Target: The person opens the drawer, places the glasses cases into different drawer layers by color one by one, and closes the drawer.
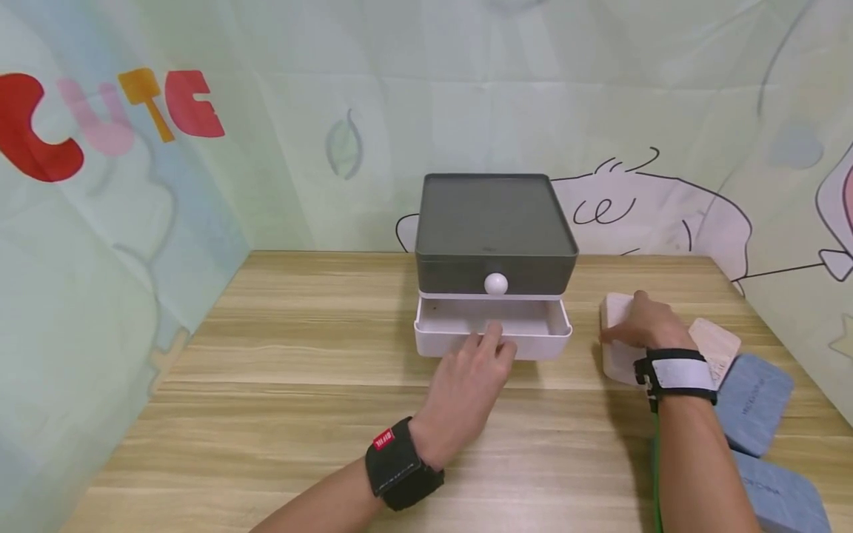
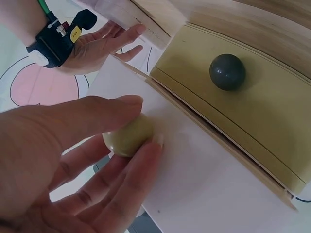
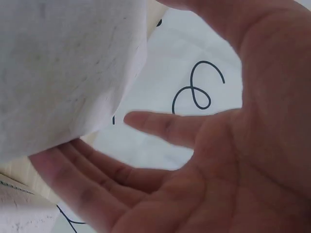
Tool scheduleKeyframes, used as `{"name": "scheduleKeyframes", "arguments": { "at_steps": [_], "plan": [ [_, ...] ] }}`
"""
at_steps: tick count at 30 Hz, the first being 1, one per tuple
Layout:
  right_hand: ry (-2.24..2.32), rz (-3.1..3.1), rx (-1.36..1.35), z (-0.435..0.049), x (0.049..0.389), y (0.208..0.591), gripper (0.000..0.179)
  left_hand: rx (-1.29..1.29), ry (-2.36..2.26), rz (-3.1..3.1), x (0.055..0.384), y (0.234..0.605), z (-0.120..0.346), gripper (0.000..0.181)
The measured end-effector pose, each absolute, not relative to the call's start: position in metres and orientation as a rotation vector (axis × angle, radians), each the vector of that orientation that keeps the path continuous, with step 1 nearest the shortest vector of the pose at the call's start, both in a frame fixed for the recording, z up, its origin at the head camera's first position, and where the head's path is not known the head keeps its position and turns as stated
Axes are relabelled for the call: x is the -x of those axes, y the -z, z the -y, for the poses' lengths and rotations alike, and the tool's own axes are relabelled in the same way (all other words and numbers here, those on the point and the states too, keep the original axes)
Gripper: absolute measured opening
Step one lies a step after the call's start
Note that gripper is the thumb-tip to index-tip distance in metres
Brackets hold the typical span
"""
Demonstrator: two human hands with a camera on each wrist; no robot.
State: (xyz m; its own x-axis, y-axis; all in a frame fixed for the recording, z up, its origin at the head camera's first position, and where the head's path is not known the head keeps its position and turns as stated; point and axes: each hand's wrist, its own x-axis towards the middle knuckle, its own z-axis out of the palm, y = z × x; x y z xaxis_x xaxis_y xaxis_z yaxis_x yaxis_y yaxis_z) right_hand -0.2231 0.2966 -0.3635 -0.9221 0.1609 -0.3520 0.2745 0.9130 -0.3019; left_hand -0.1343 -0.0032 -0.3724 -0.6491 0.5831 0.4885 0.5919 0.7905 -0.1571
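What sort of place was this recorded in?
Likely a staged tabletop corner, perhaps for filming: a wood-grain table, a creased cartoon backdrop lettered CUTE behind it, and a small drawer unit standing on it.

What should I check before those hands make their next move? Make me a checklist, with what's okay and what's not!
1. Lower drawer pulled open: ok, its inside shows in the head view.
2. Left hand on the knob: ok, thumb and fingers pinch it.
3. Upper drawer shut: ok, no gap shows into it.
4. Right hand at the pale block: ok, it touches the edge.
5. Firm hold on that block: cannot tell, the hand hides part of it.
6. Right forearm not over the blue pads: not ok, it covers part of the nearer one in the head view.
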Motion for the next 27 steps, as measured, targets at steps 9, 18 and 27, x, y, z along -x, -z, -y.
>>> {"name": "scheduleKeyframes", "arguments": {
  "at_steps": [9, 18, 27],
  "plan": [
    [0.504, -2.695, -0.337, -0.292, 0.222, 0.366, 0.114, 0.840, -0.010, 2.417, 0.129, 0.375, 0.002, 0.022],
    [0.583, -2.730, -0.325, -0.292, 0.225, 0.363, 0.096, 0.850, -0.028, 2.409, 0.126, 0.373, 0.002, 0.022],
    [0.561, -2.810, -0.223, -0.299, 0.224, 0.359, 0.074, 0.874, -0.059, 2.437, 0.123, 0.369, 0.001, 0.026]
  ]
}}
